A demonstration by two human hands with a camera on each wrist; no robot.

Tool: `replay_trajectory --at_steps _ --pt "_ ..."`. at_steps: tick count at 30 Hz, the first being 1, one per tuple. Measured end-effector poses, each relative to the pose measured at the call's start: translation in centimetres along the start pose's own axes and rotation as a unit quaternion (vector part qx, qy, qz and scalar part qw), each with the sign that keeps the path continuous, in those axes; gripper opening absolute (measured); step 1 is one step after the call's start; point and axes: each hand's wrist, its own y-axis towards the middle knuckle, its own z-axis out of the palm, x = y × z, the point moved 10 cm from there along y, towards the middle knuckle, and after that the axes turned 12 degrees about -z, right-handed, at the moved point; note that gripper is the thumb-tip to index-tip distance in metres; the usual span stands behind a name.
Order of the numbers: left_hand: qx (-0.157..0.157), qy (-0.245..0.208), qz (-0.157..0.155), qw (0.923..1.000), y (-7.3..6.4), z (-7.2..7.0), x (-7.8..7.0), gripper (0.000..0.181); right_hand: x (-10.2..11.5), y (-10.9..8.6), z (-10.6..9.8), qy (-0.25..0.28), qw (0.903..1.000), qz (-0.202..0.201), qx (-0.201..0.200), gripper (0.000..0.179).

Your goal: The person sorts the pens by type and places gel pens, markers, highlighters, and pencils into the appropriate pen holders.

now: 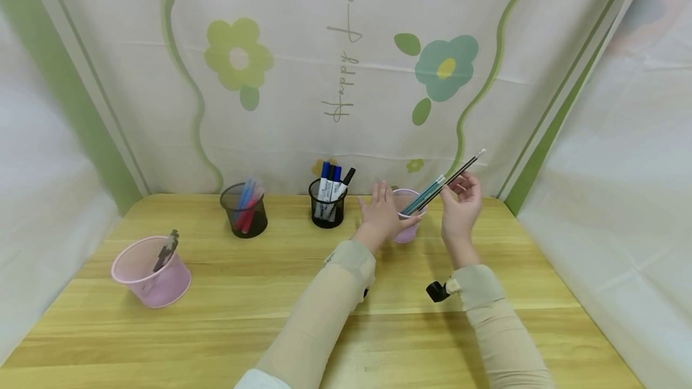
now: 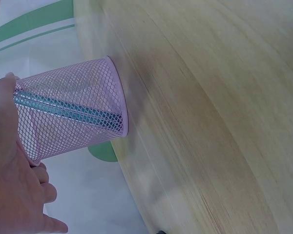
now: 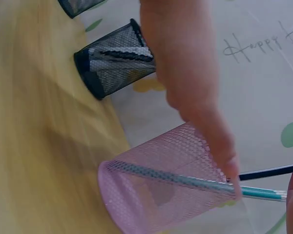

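Observation:
A pink mesh pen cup [image 1: 406,235] stands upright at the right rear of the table. My left hand [image 1: 379,215] holds it from the left, with the thumb across the front of the rim. Slender teal pencils [image 1: 423,196] with pale ends lean to the right inside the cup, showing through the mesh in the left wrist view. Above the rim, my right hand [image 1: 461,204] pinches a thin dark pencil [image 1: 466,165] with a white end between thumb and finger. The dark pencil slants alongside the teal ones; its lower end is hidden.
Left of my hands, a black mesh cup [image 1: 328,221] holds blue- and black-capped markers [image 1: 330,182]. Further left, another black mesh cup [image 1: 254,228] contains pink and blue pens [image 1: 247,206]. A wider pink cup [image 1: 162,287] with dark patterned pens [image 1: 166,250] stands front left. Patterned curtains surround the table.

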Motion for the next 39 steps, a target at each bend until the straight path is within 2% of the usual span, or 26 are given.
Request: replay_trajectory --at_steps 5,15,20,25,30,39 --pt "0.001 0.003 -0.004 1.0000 0.1 0.1 0.1 0.114 -1.1 -0.9 -0.1 -0.042 0.9990 0.006 0.011 0.039" --pt "0.008 -0.010 -0.008 0.9999 0.1 0.1 0.0 0.111 -2.1 -2.2 -0.4 -0.065 0.9969 0.028 0.035 0.040" --pt "0.009 -0.026 -0.006 0.9996 0.1 0.0 0.0 0.111 -0.9 -2.4 -0.5 -0.047 0.9983 0.025 0.023 0.034" --pt "0.005 -0.043 0.000 0.9991 0.2 -0.1 0.0 0.111 1.2 -2.7 0.3 -0.048 0.9979 0.010 0.042 0.027" --pt "0.005 -0.053 0.007 0.9986 0.2 0.0 0.1 0.114 1.4 -2.9 1.0 -0.047 0.9968 0.008 0.064 0.027" --pt "0.003 -0.096 0.019 0.9952 0.2 -0.3 0.1 0.118 1.0 -3.2 1.7 -0.069 0.9929 0.023 0.095 0.027"
